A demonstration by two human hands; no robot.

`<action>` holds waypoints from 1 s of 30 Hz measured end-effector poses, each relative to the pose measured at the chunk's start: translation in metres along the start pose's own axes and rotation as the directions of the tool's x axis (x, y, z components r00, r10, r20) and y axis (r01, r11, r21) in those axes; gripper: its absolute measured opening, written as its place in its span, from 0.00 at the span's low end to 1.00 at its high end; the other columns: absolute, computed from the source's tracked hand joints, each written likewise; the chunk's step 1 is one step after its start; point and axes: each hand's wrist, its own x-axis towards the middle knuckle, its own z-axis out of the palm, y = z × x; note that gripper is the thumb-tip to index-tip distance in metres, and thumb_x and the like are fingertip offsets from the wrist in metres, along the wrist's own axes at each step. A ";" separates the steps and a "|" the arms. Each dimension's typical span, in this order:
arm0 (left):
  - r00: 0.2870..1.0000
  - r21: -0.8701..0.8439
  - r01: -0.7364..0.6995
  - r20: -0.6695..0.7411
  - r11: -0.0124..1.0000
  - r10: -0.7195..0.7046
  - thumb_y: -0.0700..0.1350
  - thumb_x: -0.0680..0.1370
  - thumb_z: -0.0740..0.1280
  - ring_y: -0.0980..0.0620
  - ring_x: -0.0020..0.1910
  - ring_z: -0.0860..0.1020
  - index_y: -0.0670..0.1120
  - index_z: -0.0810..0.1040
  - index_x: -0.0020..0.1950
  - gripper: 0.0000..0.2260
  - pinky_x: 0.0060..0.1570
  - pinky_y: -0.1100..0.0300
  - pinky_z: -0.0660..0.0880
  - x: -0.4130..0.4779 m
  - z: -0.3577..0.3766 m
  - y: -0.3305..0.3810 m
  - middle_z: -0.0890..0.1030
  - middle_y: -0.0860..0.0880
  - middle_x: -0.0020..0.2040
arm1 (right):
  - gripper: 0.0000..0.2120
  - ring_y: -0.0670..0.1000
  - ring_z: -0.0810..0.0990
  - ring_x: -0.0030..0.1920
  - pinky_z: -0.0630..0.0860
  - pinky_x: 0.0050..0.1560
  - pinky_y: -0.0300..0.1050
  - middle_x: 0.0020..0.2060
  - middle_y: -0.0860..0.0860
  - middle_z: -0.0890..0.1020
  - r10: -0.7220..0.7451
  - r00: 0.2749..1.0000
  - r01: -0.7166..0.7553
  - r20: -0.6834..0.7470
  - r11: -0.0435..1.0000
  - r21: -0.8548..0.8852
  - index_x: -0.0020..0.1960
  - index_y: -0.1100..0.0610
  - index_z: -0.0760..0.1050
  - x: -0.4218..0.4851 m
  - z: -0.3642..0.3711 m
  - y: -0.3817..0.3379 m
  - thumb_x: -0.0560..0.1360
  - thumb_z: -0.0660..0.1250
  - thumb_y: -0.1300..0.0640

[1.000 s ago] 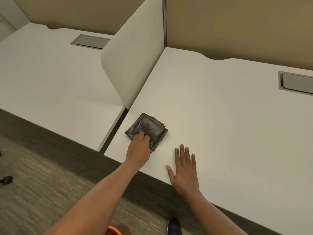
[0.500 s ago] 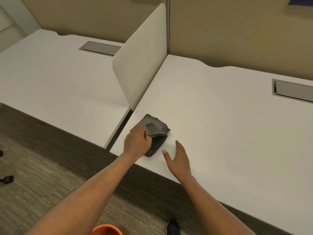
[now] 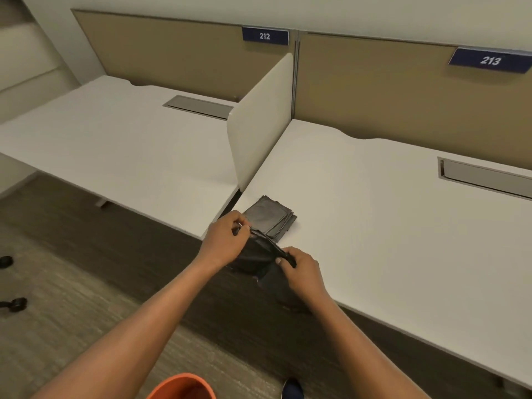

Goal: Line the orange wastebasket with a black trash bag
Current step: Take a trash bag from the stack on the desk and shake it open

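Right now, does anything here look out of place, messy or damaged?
Nothing stands out. The stack of folded black trash bags sits a little fanned near the corner of the white desk, while the left hand and right hand pull one black trash bag off it. The orange wastebasket stands upright on the floor.

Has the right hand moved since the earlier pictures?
Yes. The right hand left the desk surface and went left, toward the divider side; it now pinches the black bag at the desk's front edge.
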 end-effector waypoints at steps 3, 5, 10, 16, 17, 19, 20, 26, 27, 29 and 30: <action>0.982 -0.100 0.071 0.181 0.992 -0.052 0.69 0.72 0.68 0.64 0.51 0.76 0.62 0.74 0.60 0.20 0.46 0.65 0.74 -0.030 -0.025 -0.009 0.79 0.60 0.54 | 0.07 0.49 0.82 0.45 0.75 0.41 0.40 0.45 0.48 0.85 0.020 0.998 -0.023 0.053 0.999 0.047 0.50 0.51 0.81 -0.036 0.000 -0.011 0.81 0.66 0.51; 0.932 -0.128 0.135 0.354 0.982 -0.082 0.70 0.68 0.72 0.61 0.53 0.80 0.60 0.77 0.60 0.24 0.51 0.59 0.79 -0.052 -0.040 -0.017 0.82 0.60 0.55 | 0.07 0.50 0.84 0.44 0.77 0.44 0.45 0.43 0.49 0.86 0.046 0.995 -0.057 0.083 0.990 0.127 0.49 0.51 0.82 -0.062 0.000 -0.018 0.80 0.67 0.50; 0.955 -0.313 0.206 0.273 0.927 -0.119 0.46 0.77 0.73 0.41 0.51 0.86 0.45 0.84 0.53 0.07 0.55 0.46 0.82 -0.091 -0.066 -0.042 0.88 0.43 0.47 | 0.10 0.50 0.87 0.45 0.81 0.45 0.46 0.45 0.50 0.89 0.127 0.939 -0.213 0.320 0.944 0.251 0.52 0.52 0.84 -0.114 0.000 -0.030 0.78 0.70 0.47; 0.982 -0.252 0.187 0.051 0.949 -0.180 0.46 0.78 0.71 0.41 0.52 0.84 0.46 0.80 0.53 0.06 0.49 0.51 0.81 -0.135 -0.097 -0.048 0.85 0.45 0.48 | 0.12 0.51 0.85 0.42 0.80 0.42 0.41 0.46 0.58 0.87 0.151 0.849 -0.356 0.507 0.871 0.337 0.56 0.64 0.81 -0.167 0.003 -0.037 0.79 0.71 0.55; 0.991 -0.063 0.128 -0.030 0.990 -0.130 0.49 0.78 0.71 0.45 0.53 0.82 0.48 0.78 0.57 0.10 0.49 0.53 0.80 -0.144 -0.100 -0.045 0.83 0.48 0.51 | 0.11 0.52 0.85 0.42 0.80 0.43 0.42 0.46 0.58 0.86 0.153 0.851 -0.370 0.503 0.853 0.367 0.55 0.63 0.82 -0.173 0.003 -0.040 0.79 0.72 0.56; 0.989 0.229 -0.038 -0.133 0.973 0.070 0.56 0.76 0.71 0.51 0.56 0.77 0.50 0.74 0.63 0.19 0.54 0.52 0.77 -0.166 -0.105 -0.033 0.77 0.50 0.57 | 0.11 0.52 0.85 0.42 0.80 0.44 0.44 0.45 0.58 0.87 0.172 0.860 -0.392 0.481 0.825 0.406 0.54 0.61 0.82 -0.184 0.002 -0.046 0.78 0.73 0.54; 0.982 0.243 -0.132 -0.100 0.961 0.160 0.61 0.74 0.70 0.53 0.56 0.76 0.52 0.74 0.64 0.22 0.53 0.54 0.77 -0.179 -0.107 -0.023 0.76 0.52 0.58 | 0.12 0.52 0.85 0.42 0.80 0.43 0.44 0.44 0.57 0.87 0.182 0.865 -0.395 0.467 0.821 0.412 0.54 0.61 0.81 -0.188 0.002 -0.050 0.77 0.73 0.53; 0.897 0.092 -0.316 0.354 0.944 0.265 0.72 0.66 0.71 0.61 0.48 0.80 0.59 0.76 0.59 0.27 0.44 0.66 0.78 -0.254 -0.076 0.024 0.80 0.59 0.51 | 0.15 0.52 0.85 0.41 0.82 0.40 0.44 0.43 0.57 0.87 0.190 0.923 -0.342 0.336 0.805 0.484 0.53 0.63 0.81 -0.214 -0.005 -0.075 0.78 0.71 0.51; 0.905 0.088 -0.323 0.322 0.942 0.280 0.68 0.68 0.72 0.61 0.48 0.81 0.59 0.77 0.58 0.23 0.46 0.64 0.80 -0.260 -0.070 0.026 0.80 0.59 0.50 | 0.15 0.52 0.86 0.39 0.82 0.38 0.44 0.42 0.57 0.87 0.183 0.923 -0.344 0.338 0.783 0.518 0.54 0.64 0.81 -0.219 -0.008 -0.078 0.79 0.71 0.50; 0.929 0.046 -0.301 0.240 0.953 0.282 0.60 0.74 0.71 0.62 0.47 0.82 0.58 0.79 0.58 0.15 0.49 0.60 0.82 -0.271 -0.061 0.030 0.82 0.58 0.48 | 0.18 0.51 0.88 0.37 0.82 0.35 0.43 0.40 0.55 0.88 0.157 0.924 -0.342 0.348 0.747 0.570 0.54 0.62 0.82 -0.229 -0.017 -0.083 0.79 0.69 0.46; 0.939 0.020 -0.279 0.212 0.960 0.269 0.57 0.75 0.70 0.62 0.47 0.82 0.57 0.80 0.58 0.12 0.50 0.59 0.83 -0.276 -0.060 0.034 0.83 0.58 0.48 | 0.20 0.52 0.88 0.38 0.83 0.37 0.44 0.42 0.55 0.89 0.139 0.926 -0.334 0.352 0.739 0.586 0.55 0.62 0.82 -0.234 -0.022 -0.083 0.79 0.69 0.44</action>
